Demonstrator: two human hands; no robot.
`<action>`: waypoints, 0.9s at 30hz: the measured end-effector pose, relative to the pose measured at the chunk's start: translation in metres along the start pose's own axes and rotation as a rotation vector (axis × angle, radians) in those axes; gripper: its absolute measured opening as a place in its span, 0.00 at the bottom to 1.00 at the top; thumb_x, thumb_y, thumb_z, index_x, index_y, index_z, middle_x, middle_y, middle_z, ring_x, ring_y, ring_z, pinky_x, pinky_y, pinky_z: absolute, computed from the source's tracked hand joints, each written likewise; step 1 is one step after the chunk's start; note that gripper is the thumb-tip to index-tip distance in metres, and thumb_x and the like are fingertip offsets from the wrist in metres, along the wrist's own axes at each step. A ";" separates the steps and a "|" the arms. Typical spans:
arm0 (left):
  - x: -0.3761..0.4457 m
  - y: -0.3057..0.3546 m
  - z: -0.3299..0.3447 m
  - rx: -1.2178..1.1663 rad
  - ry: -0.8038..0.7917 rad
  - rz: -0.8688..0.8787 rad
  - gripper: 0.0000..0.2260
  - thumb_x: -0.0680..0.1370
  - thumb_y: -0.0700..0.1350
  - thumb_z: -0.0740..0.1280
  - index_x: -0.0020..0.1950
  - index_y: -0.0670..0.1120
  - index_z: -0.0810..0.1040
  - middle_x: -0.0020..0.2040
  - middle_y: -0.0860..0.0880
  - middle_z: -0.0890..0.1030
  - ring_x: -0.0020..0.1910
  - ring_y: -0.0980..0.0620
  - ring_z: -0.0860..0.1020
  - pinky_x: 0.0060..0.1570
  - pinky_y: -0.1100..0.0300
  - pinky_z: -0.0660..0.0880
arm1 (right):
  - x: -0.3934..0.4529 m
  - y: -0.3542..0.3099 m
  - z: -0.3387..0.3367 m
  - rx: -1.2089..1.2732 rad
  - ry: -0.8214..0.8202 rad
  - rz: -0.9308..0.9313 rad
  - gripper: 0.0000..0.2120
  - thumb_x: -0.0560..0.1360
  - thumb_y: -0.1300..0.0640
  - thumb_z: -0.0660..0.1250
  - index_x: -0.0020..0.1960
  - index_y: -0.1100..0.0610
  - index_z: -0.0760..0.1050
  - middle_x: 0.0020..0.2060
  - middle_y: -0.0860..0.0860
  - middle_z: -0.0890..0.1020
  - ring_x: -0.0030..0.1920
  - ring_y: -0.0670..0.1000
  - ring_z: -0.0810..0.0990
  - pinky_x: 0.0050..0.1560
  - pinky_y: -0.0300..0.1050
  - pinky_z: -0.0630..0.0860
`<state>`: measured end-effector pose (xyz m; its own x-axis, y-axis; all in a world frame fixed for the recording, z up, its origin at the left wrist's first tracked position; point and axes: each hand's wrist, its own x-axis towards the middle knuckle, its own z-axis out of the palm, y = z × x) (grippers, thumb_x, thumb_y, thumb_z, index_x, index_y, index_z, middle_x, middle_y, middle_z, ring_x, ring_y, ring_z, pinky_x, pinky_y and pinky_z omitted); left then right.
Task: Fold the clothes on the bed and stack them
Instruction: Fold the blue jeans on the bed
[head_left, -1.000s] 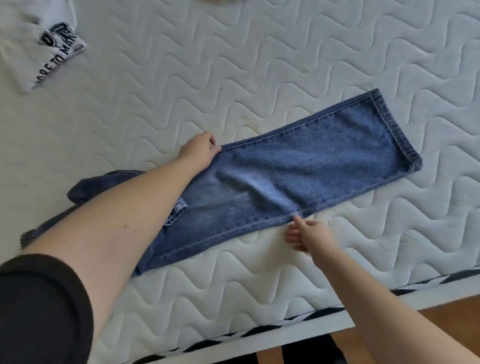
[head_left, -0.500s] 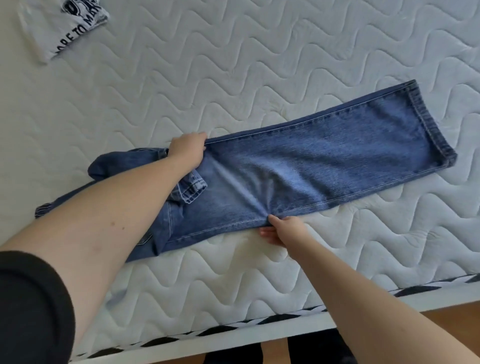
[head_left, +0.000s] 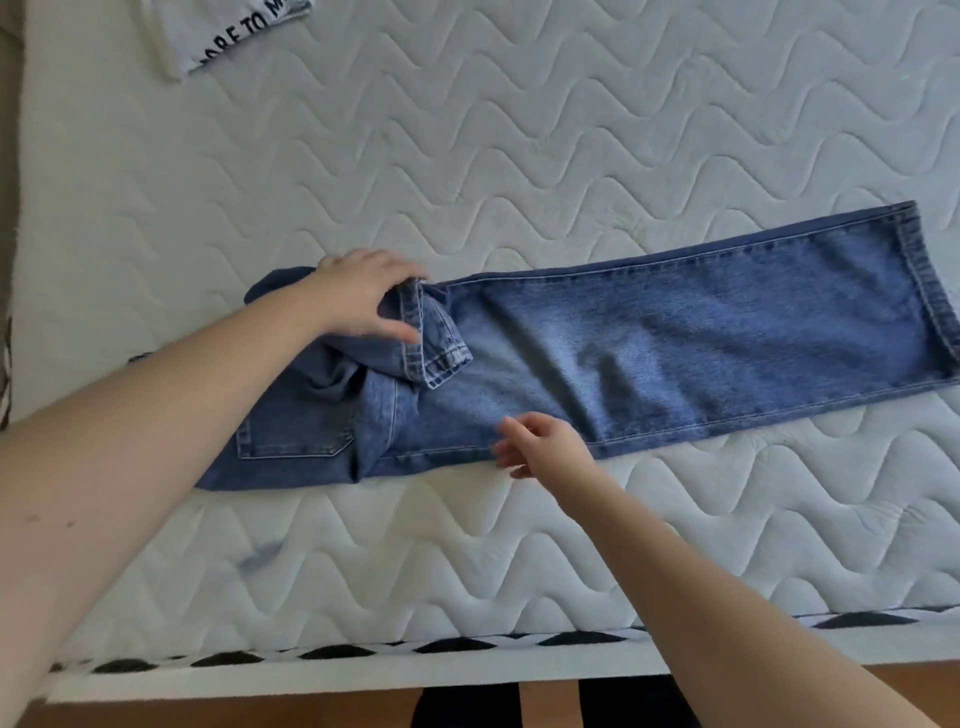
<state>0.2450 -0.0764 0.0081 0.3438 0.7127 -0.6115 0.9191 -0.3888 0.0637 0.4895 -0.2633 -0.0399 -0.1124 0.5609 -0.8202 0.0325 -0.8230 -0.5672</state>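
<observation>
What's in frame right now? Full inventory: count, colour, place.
jeans: 1, blue denim, laid across the mattress, legs running right, waist end bunched at left
white garment: 1, white with black lettering, top left of the mattress, partly cut off by the frame
mattress: 1, white with wavy quilting, fills most of the view
mattress edge trim: 1, black and white pattern, along the near edge
floor: wooden, brown, strip at the bottom
left hand: 1, grip on a folded-back denim edge near the waist end
right hand: 1, fingers loosely curled at the near seam of the jeans; cannot tell if it pinches the cloth
sleeve: not clearly visible now
</observation>
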 end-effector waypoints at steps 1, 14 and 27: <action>-0.012 -0.007 0.007 0.013 -0.062 0.023 0.41 0.67 0.71 0.69 0.76 0.61 0.58 0.73 0.51 0.66 0.71 0.45 0.66 0.66 0.43 0.67 | 0.003 -0.007 0.009 0.039 -0.023 -0.004 0.09 0.81 0.56 0.63 0.52 0.62 0.77 0.39 0.54 0.84 0.34 0.49 0.82 0.36 0.40 0.77; -0.031 0.107 -0.045 -0.609 0.351 0.245 0.04 0.79 0.46 0.65 0.53 0.50 0.78 0.39 0.60 0.80 0.38 0.64 0.76 0.41 0.73 0.69 | 0.008 -0.034 0.024 0.362 -0.116 -0.192 0.31 0.72 0.53 0.73 0.71 0.49 0.63 0.59 0.41 0.78 0.63 0.50 0.78 0.66 0.55 0.74; 0.072 0.346 -0.146 -0.862 0.396 0.321 0.08 0.81 0.48 0.62 0.43 0.48 0.69 0.34 0.55 0.74 0.32 0.60 0.71 0.33 0.70 0.67 | -0.051 -0.099 -0.185 1.086 0.148 -0.447 0.35 0.78 0.31 0.50 0.71 0.55 0.71 0.65 0.53 0.78 0.66 0.53 0.76 0.66 0.49 0.73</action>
<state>0.6161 -0.0749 0.1011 0.4950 0.8523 -0.1687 0.5432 -0.1521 0.8257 0.6756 -0.1937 0.0439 0.2187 0.7644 -0.6065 -0.8493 -0.1569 -0.5041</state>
